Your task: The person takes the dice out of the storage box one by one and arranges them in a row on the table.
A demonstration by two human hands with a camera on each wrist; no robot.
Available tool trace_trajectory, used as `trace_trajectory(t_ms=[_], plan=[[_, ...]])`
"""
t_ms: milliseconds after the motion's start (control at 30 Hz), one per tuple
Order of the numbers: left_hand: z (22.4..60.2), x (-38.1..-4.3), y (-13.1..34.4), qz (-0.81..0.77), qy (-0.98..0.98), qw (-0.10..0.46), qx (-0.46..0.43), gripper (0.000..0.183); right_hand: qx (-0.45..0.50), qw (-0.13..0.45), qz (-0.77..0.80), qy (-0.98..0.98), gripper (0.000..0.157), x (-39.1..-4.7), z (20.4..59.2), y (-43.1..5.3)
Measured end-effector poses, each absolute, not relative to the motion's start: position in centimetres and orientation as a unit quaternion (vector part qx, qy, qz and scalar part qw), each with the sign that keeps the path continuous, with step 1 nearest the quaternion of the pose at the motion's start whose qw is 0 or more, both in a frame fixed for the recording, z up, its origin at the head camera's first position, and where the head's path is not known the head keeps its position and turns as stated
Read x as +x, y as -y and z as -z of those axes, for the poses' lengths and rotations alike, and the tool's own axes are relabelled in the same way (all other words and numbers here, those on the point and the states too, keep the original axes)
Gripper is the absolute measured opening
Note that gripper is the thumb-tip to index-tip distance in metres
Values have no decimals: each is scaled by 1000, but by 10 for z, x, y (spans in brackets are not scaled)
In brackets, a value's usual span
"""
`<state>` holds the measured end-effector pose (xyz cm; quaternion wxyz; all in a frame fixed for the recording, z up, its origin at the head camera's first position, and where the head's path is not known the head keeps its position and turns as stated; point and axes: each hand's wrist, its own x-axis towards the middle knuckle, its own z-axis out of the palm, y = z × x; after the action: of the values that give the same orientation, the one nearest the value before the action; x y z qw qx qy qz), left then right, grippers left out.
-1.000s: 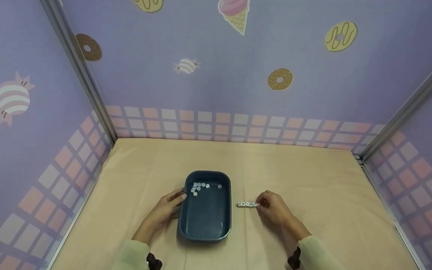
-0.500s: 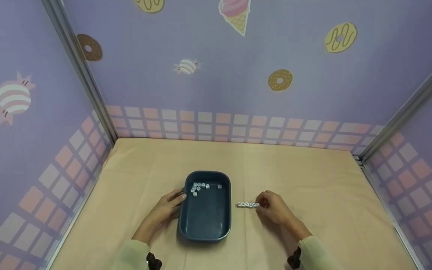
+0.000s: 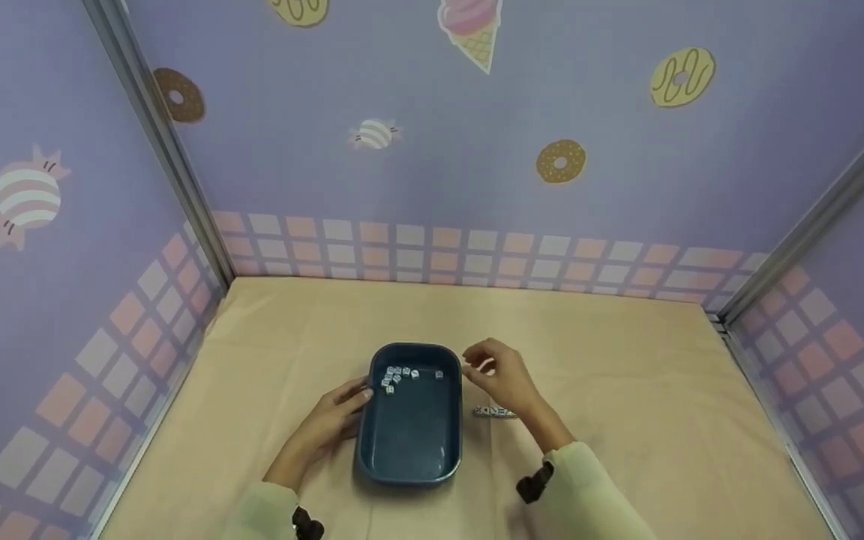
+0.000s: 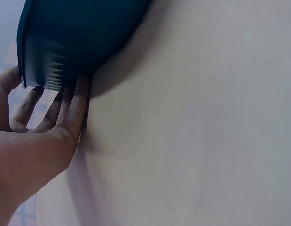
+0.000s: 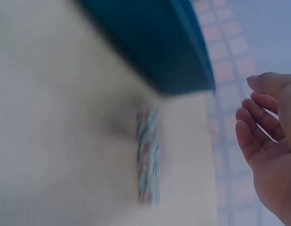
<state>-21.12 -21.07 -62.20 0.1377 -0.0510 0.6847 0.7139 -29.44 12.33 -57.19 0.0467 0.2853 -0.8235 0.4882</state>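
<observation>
Tray [image 3: 411, 439] is sitting centrally | left hand [image 3: 334, 415] is gripping its left side | right hand [image 3: 505, 379] is hovering, loosely curled, beside its far right | dice row [image 3: 493, 412] is lying right of it

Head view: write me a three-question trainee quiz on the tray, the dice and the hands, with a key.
1. Name the hand touching the left wall of the blue tray.
2. True or false: the row of dice lies outside the tray.
3. Inside the tray, which corner is the lone die nearest, as the person sees it? a) near left b) far right c) near right

Key: 1. left hand; 2. true; 3. b
</observation>
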Motion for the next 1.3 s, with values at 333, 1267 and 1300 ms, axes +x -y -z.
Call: trace_trajectory(t_ms=[333, 1267, 1300], plan=[[623, -212, 214, -722, -674, 151, -33, 69, 248, 41, -502, 828, 15, -294, 583, -31], [623, -214, 215, -724, -673, 152, -23, 68, 285, 2, -282, 916, 12, -284, 626, 13], [623, -214, 214, -724, -673, 151, -22, 68, 287, 1, -279, 916, 11, -284, 626, 13]])
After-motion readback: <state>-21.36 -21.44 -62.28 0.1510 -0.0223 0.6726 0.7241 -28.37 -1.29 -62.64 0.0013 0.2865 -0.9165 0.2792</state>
